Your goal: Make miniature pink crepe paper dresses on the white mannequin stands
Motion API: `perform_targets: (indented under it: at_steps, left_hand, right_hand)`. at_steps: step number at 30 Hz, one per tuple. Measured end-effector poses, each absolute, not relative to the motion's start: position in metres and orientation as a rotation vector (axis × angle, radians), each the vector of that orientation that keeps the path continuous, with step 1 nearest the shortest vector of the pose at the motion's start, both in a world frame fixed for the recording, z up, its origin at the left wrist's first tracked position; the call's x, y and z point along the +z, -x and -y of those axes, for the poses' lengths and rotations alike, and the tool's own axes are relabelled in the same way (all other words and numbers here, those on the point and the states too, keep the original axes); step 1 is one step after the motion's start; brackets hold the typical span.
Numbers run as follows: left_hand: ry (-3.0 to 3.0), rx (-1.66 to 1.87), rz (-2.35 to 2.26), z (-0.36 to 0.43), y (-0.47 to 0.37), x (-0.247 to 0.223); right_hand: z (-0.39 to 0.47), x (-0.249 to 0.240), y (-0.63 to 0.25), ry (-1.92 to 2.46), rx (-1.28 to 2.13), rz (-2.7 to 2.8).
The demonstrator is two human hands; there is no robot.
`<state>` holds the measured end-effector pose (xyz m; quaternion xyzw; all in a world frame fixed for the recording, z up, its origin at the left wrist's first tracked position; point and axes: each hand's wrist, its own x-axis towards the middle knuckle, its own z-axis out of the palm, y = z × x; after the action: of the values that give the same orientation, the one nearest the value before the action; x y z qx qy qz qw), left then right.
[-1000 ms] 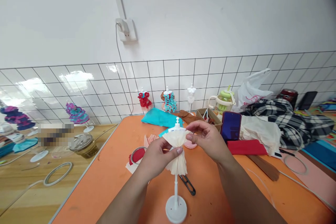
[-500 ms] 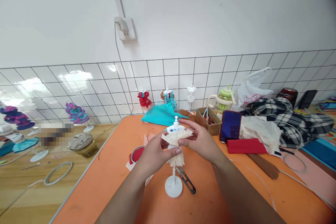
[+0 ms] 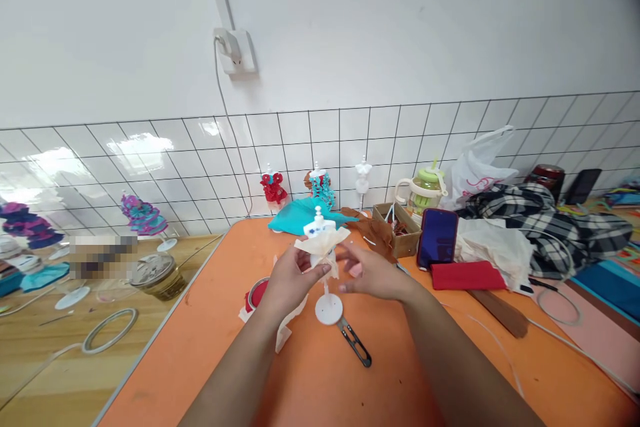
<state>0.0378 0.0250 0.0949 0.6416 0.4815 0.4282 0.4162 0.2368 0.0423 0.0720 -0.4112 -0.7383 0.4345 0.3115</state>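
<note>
The miniature dress form [image 3: 316,227] is up between two bare hands over the orange table [image 3: 380,393], and I take it as the centre of my dial, with twelve at the tiled wall. The left hand [image 3: 294,280] is at eight o'clock, clamped on the form: its thumb lies across the front of the waist, the other fingers at the side and partly hidden behind the cream cloth [image 3: 323,242], which flares around the bust just above that thumb. The right hand [image 3: 373,271] is between three and four, loosely curled, thumb and forefinger apart with a gap between them; the forefinger is close by the cloth's right side, though I can't tell whether it touches. The form's round white base is towards six, and I can't tell if it rests on the table. Black thread snips [image 3: 356,345] lie at five, a piece of red cloth [image 3: 259,293] at eight and a turquoise cloth [image 3: 295,215] at eleven. Nearly at three are a cardboard box [image 3: 407,245] and, farther out, a smartphone [image 3: 437,238], with a folded red cloth [image 3: 467,275] just beside it. By the wall, a bare white dress form [image 3: 363,177] stands at one.
</note>
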Motion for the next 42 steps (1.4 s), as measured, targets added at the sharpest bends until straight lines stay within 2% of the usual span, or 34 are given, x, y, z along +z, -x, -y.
perform_targets:
  at_steps: [3, 12, 16, 20, 25, 34, 39, 42]
  left_hand:
    - [-1.571, 1.116, -1.227, -0.031, -0.036, 0.091]
    - [-1.606, 1.142, -1.124, -0.038, -0.029, 0.084]
    - [-1.755, 1.01, -1.373, -0.032, 0.003, 0.077]
    - [-1.839, 0.713, -1.688, -0.017, 0.05, 0.053]
    - [-2.225, 0.624, -1.7, -0.007, 0.082, 0.021]
    - [-2.233, 0.425, -1.754, -0.015, 0.089, 0.004]
    - [-2.237, 0.478, -1.827, -0.019, 0.085, -0.005]
    - [-2.285, 0.599, -1.897, -0.021, 0.08, -0.004]
  right_hand:
    - [-0.052, 0.05, -0.229, 1.206, 1.219, 2.106]
    - [-0.068, 0.0, -0.195, 1.175, 1.228, 1.923]
    - [-0.077, -0.017, -0.195, 1.263, 1.169, 1.855]
    - [-0.084, -0.026, -0.194, 1.322, 1.104, 1.815]
    - [-0.082, -0.027, -0.192, 1.357, 1.007, 1.798]
    - [-0.073, -0.01, -0.21, 1.355, 0.928, 1.812]
    - [-0.059, 0.009, -0.23, 1.468, 0.866, 1.772]
    - [-0.038, 0.023, -0.27, 1.549, 0.716, 1.847]
